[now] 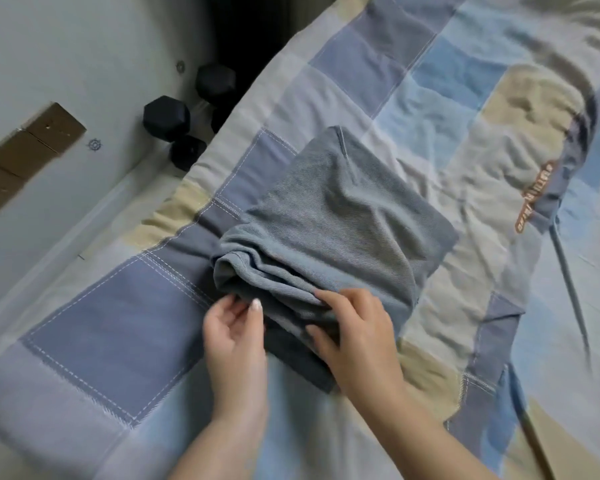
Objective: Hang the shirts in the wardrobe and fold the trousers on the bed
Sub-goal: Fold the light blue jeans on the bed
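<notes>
Mostly the frame is taken up by a bed (430, 109) covered with a patchwork quilt of blue, slate, pale grey and beige squares joined by white stitching, rumpled toward the right side. Along the left runs a pale floor (49, 57) printed with small ship's-wheel marks, with a strip of brown cardboard (25, 150) lying at the left edge. Two black hex dumbbells (184, 116) sit at upper left, close against the edge of the bed, below a dark gap at the top of the frame. At right, a crumpled garment with an orange printed mark (534, 199) lies spread on the quilt, and a thin dark rod (568, 289) runs down from beside it toward the lower right.

Near the centre rest the grey-blue trousers (343, 220), folded into a thick rectangular bundle whose layered fold edge faces the lower left.

Both bare forearms come up from the bottom of the frame. The left hand (232, 330) is at the near-left corner of the bundle, fingers loosely curved with thumb and fingertips at the folded edge; whether it actually pinches the cloth I cannot tell. The right hand (357, 334) lies on the near end of the bundle, fingers curled over the cloth and thumb tucked against the dark lower layer, gripping it.
</notes>
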